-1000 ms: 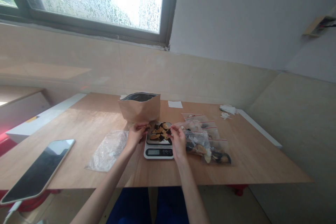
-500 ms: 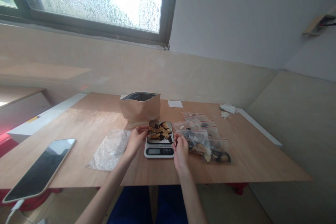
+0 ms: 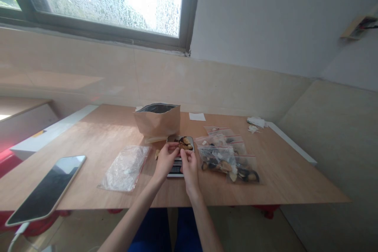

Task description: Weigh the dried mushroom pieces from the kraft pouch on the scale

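Observation:
Over the kitchen scale (image 3: pixel 176 174), my left hand (image 3: pixel 167 160) and my right hand (image 3: pixel 189 165) are close together, fingertips almost meeting. Both have bent, pinching fingers at the brown dried slices (image 3: pixel 186 144) on the scale's plate; which slice each one grips is partly hidden. My hands cover much of the plate and part of the dark display. A light brown piece (image 3: pixel 156 154) shows just left of my left hand; whether it is held or lies on the table is unclear. Behind the scale stands an open brown paper pouch (image 3: pixel 158 123) with a silvery lining.
An empty-looking clear zip bag (image 3: pixel 124 168) lies left of the scale. Several zip bags (image 3: pixel 220 161) with dark-edged slices overlap on the right. A phone (image 3: pixel 47 189) with a cable rests at the left edge. White paper (image 3: pixel 197 117) and crumpled wrapping (image 3: pixel 256 122) lie farther back.
Both hands have moved inward from the scale's two sides to meet over its plate. They now hide many of the slices and part of the display.

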Demonstrator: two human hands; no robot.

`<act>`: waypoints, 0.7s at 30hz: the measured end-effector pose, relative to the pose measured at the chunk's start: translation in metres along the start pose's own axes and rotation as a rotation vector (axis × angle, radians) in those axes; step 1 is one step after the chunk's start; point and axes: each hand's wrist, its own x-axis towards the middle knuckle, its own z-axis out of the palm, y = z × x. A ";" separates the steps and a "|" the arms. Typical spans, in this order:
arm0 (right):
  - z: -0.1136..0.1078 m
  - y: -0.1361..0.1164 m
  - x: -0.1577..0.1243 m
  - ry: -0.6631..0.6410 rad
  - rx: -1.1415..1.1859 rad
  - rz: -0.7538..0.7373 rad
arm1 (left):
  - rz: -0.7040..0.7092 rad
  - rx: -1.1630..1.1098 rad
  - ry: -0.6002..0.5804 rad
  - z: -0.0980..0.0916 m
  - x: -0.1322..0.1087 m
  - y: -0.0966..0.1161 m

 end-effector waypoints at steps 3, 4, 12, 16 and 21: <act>0.002 0.003 0.001 0.016 -0.011 -0.001 | 0.027 0.016 0.020 0.001 -0.001 -0.001; 0.001 0.004 0.001 0.024 -0.016 -0.004 | 0.041 0.028 0.021 0.002 -0.002 0.000; -0.007 0.006 0.007 0.039 -0.001 0.008 | 0.109 0.061 -0.006 -0.002 -0.004 0.006; -0.016 0.001 0.006 0.050 0.056 0.056 | 0.127 0.145 0.048 -0.015 0.005 0.009; -0.037 -0.005 0.000 0.109 0.094 0.124 | 0.124 0.315 0.098 -0.040 0.013 0.008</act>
